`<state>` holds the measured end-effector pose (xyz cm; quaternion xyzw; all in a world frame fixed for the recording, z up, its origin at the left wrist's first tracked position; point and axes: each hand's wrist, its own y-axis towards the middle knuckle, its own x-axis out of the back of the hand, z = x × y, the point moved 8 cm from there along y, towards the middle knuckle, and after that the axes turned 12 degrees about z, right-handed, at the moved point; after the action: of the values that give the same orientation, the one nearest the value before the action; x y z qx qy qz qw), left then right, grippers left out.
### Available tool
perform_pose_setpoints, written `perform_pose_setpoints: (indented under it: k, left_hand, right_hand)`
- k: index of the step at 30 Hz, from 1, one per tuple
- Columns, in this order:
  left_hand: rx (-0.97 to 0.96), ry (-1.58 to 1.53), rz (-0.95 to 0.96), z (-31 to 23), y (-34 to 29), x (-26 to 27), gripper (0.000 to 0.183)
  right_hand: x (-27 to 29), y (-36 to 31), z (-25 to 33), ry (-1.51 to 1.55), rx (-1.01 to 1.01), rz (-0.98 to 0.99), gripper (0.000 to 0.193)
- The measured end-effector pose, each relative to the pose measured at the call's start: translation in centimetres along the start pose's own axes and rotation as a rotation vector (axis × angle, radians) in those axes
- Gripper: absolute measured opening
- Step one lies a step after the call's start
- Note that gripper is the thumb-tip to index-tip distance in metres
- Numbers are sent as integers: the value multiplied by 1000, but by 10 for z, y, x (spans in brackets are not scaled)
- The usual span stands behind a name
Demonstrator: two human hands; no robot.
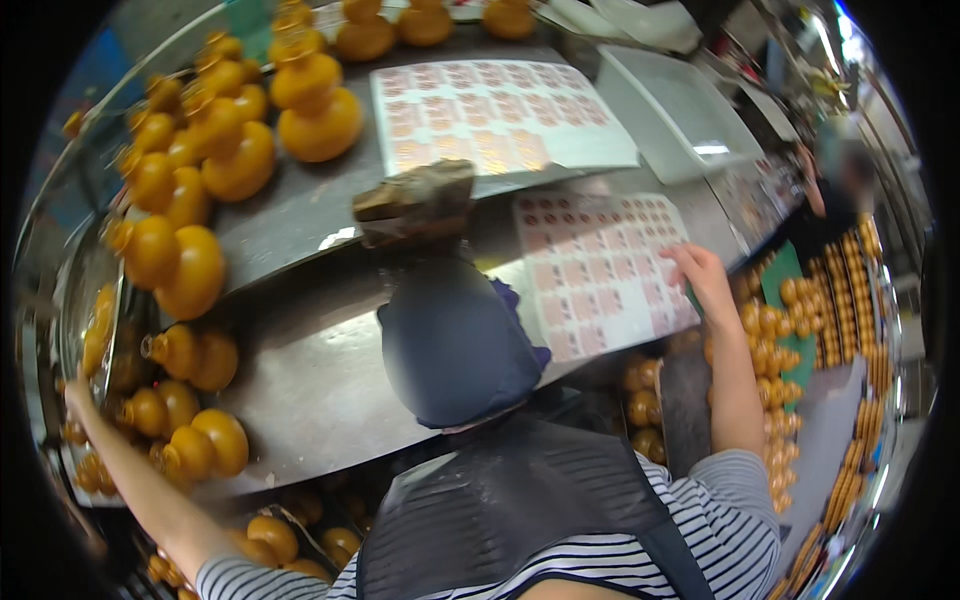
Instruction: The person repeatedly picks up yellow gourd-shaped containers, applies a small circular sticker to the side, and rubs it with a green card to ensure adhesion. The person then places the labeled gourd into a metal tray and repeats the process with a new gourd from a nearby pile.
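My right hand point(703, 280) hovers at the right edge of a white sheet with rows of pinkish-red stickers point(610, 270). Its fingers are bent and apart, with nothing visible in them. My left arm reaches far left, where my left hand point(76, 398) is small and distorted at the picture's rim, beside orange-brown gourds. Its fingers cannot be made out. A glossy double-bulbed gourd point(218, 443) lies on the metal table near that arm, with more gourds beyond it. A rounded dark navy cloth thing with purple edging point(455, 345) covers the middle of the table's near edge.
A second sticker sheet point(490, 115) lies on the raised shelf point(290, 225), beside several standing gourds point(320, 120). A crumpled brown bundle point(415, 200) sits at the shelf edge. A translucent tub point(680, 115) stands at back right. Another person point(835, 190) is among gourd rows at right.
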<state>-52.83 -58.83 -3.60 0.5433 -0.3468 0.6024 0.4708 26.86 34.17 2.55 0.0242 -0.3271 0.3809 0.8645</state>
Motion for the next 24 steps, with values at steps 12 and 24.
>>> perform_pose_setpoints:
  k: [12,24]
  left_hand:
    - [-20,-29,25,-23,-30,51,85]
    - [-304,-248,-457,-64,-100,195,45]
  right_hand:
    - [-29,-13,-63,-2,-9,140,22]
    - [-74,-87,-70,-800,247,-52,38]
